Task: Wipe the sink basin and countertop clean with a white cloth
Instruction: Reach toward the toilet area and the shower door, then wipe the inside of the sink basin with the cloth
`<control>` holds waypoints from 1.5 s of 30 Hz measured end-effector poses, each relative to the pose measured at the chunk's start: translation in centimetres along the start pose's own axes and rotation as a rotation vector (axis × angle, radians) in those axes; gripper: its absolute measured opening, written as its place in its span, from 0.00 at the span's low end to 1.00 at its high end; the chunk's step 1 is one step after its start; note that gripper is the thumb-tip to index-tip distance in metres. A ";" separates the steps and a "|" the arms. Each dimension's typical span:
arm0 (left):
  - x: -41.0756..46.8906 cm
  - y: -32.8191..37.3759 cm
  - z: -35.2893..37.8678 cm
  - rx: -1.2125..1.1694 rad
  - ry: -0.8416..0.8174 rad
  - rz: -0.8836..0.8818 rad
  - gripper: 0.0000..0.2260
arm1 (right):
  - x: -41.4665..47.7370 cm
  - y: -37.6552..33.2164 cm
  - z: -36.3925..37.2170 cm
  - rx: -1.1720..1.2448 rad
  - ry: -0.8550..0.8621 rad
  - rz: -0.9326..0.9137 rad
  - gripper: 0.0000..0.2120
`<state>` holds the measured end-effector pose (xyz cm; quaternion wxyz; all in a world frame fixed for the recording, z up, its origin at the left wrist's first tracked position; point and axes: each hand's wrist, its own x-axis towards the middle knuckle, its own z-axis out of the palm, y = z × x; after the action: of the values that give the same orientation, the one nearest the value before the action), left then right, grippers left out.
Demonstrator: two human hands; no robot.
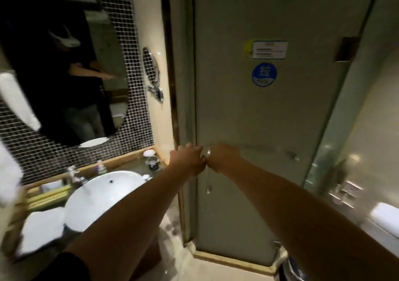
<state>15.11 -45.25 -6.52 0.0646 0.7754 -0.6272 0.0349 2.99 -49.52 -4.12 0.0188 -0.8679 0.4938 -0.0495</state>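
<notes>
White porcelain marks your target: the round white sink basin [101,196] sits at lower left of the frame, set into the dark desk [138,165] beneath the oval wall mirror [54,69]. Both your hands are away from it, stretched toward the frosted glass shower door [259,112] at centre frame. Your left hand [187,158] and right hand [222,156] meet just beside each other at the door's edge, the fingers curled in; motion blur hides whether either grip is pinching anything, so I cannot tell. A small metal piece shows between them.

No cloth is in your hands that I can see. Folded white cloth [42,229] lies on the desk at far lower left, touching the basin's near-left rim, and looks soft, thick and clean. It lies down and to the left of both grips, so your left hand is the nearer one, though well apart. Its long side seems to run along the desk's front edge. The basin looks glossy and bare.
</notes>
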 end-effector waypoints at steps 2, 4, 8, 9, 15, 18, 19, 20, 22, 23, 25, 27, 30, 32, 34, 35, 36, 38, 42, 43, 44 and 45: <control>-0.4 -4.6 0.1 0.069 -0.026 -0.080 0.21 | 2.4 -4.0 1.5 0.014 -0.026 -0.112 0.15; -1.1 -9.2 0.5 0.114 -0.040 -0.168 0.22 | 4.3 -8.0 3.1 0.013 -0.049 -0.163 0.14; -2.9 -17.8 0.7 0.087 -0.069 -0.322 0.25 | 7.4 -15.8 5.9 -0.015 -0.123 -0.241 0.14; -3.2 -19.7 0.8 0.076 -0.067 -0.356 0.25 | 8.1 -17.4 6.1 -0.012 -0.127 -0.271 0.14; -3.8 -28.0 1.0 0.041 -0.042 -0.486 0.23 | 12.0 -25.4 7.9 -0.029 -0.141 -0.354 0.19; -2.4 -31.3 1.2 0.043 -0.055 -0.519 0.22 | 14.1 -28.0 8.6 -0.069 -0.149 -0.392 0.18; -1.9 -32.4 1.5 0.050 -0.061 -0.529 0.22 | 15.0 -28.8 8.9 -0.075 -0.144 -0.402 0.18; -1.2 -33.6 1.9 0.056 -0.063 -0.539 0.22 | 16.0 -29.6 9.3 -0.076 -0.136 -0.410 0.18; 0.2 -35.5 3.0 0.056 -0.062 -0.551 0.22 | 18.0 -30.9 9.9 -0.069 -0.134 -0.424 0.17; 0.9 -36.4 3.6 0.062 -0.063 -0.552 0.22 | 19.1 -31.6 10.3 -0.066 -0.141 -0.432 0.16; 2.3 -38.1 5.1 0.101 -0.082 -0.549 0.23 | 21.7 -32.7 11.3 -0.061 -0.157 -0.455 0.16; 3.8 -40.0 7.0 0.175 -0.133 -0.537 0.24 | 24.8 -33.6 12.9 -0.029 -0.185 -0.463 0.17; 6.5 -43.4 9.5 0.207 -0.197 -0.540 0.26 | 29.9 -35.0 15.8 0.004 -0.261 -0.482 0.19; 8.2 -45.7 10.8 0.186 -0.231 -0.571 0.25 | 32.7 -35.8 17.6 -0.019 -0.312 -0.508 0.22; 9.6 -47.7 12.3 0.162 -0.256 -0.608 0.25 | 34.9 -36.6 19.6 -0.009 -0.344 -0.538 0.23; 10.2 -48.5 13.2 0.152 -0.266 -0.629 0.25 | 35.8 -37.0 20.7 -0.003 -0.355 -0.553 0.23; 10.7 -49.2 14.0 0.137 -0.275 -0.646 0.25 | 36.7 -37.5 21.8 0.002 -0.367 -0.567 0.22; 11.4 -50.5 16.0 0.101 -0.301 -0.666 0.25 | 38.2 -38.3 24.1 0.004 -0.393 -0.598 0.22; 12.3 -52.2 20.3 0.012 -0.383 -0.694 0.26 | 40.0 -39.6 28.7 -0.028 -0.475 -0.614 0.25; 12.6 -52.7 21.5 -0.006 -0.405 -0.695 0.26 | 40.4 -40.0 30.0 -0.028 -0.496 -0.609 0.25; 12.8 -53.1 22.6 -0.024 -0.430 -0.690 0.26 | 40.6 -40.3 31.2 -0.030 -0.527 -0.603 0.26; 13.0 -53.5 23.7 -0.043 -0.452 -0.683 0.26 | 40.8 -40.7 32.4 -0.032 -0.557 -0.600 0.26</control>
<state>69.51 -50.30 -31.19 -0.0508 0.9257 -0.3327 -0.1728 61.86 -64.31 -30.25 0.1230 -0.9538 0.1956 0.1919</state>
